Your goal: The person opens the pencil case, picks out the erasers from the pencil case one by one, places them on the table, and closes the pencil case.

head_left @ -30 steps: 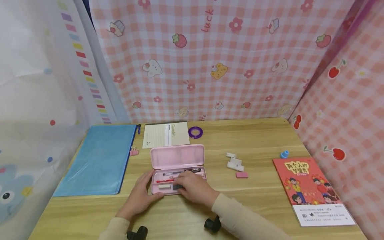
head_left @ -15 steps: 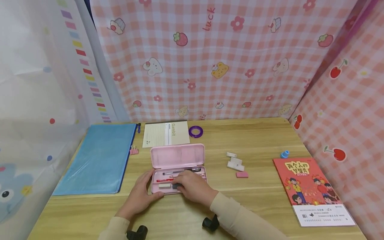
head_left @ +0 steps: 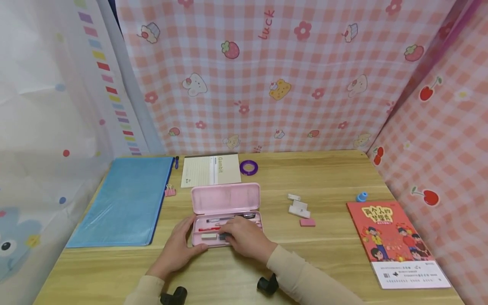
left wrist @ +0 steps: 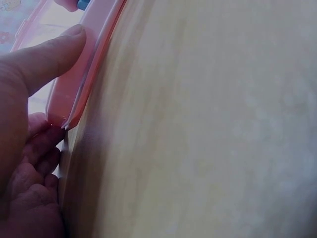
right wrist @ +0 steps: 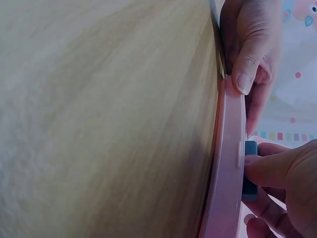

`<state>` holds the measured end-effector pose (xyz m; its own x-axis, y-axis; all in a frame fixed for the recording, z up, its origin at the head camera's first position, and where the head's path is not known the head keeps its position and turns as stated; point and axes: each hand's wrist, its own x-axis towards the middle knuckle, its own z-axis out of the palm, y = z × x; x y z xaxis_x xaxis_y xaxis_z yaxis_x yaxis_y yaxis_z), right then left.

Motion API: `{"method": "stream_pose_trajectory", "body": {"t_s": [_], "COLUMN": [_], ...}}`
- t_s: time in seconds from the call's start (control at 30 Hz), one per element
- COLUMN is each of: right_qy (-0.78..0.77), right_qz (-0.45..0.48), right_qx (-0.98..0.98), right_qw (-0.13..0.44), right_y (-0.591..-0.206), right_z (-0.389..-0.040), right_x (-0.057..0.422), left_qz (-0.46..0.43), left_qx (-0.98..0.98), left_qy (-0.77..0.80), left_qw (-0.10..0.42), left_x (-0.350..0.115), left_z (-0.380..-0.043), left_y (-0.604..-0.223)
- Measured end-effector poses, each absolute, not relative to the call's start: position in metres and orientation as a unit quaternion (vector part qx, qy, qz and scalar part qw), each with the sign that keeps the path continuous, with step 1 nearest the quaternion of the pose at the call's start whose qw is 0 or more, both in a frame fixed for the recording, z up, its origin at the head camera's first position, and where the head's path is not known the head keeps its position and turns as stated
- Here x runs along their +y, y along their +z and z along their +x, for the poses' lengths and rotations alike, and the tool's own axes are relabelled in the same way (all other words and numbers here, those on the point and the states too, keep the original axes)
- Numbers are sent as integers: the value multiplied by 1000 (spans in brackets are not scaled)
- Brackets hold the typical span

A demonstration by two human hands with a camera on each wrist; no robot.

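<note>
On the bench (head_left: 221, 277), the pink pencil case (head_left: 225, 200) is held at its left end by the left hand (head_left: 178, 249), thumb laid on the front wall, fingers curled round the end. In the front compartment, a dark block (right wrist: 250, 193) is pinched by the right hand (head_left: 247, 239), grip narrowed to its thickness, near a white block (head_left: 209, 237).

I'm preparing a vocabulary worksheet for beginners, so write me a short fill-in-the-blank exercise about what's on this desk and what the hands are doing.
1. The open pencil case is ____ in colour.
2. The left hand holds the pencil case, while the ____ hand pinches a dark block.
3. The notebook bears the large word ____.
4. The ring beside it is ____.

Missing words: pink; right; Gambit; purple.
</note>
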<state>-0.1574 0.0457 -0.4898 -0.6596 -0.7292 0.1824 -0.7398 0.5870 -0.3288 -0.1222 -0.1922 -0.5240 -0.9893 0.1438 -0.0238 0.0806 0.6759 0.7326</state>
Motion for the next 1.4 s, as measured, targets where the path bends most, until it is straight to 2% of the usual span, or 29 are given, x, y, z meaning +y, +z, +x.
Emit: {"method": "stream_pose_trajectory", "body": {"t_s": [0.43, 0.7, 1.1, 1.4], "right_qy": [212, 254, 336, 328], "right_qz": [395, 363, 195, 129], "right_qx": [-893, -894, -921, -936], "right_qw": [40, 68, 25, 1], "right_y": [-475, -469, -490, -501], "right_z": [-151, -146, -139, -139], "right_x": [58, 98, 176, 202], "left_qz": [61, 59, 57, 53], "left_qx": [915, 917, 917, 918], "left_qy": [397, 393, 391, 389], "left_qw": [42, 42, 48, 48], "left_x": [-192, -192, -191, -191], "left_z": [-122, -121, -122, -122], "left_y": [-525, -525, -522, -524]}}
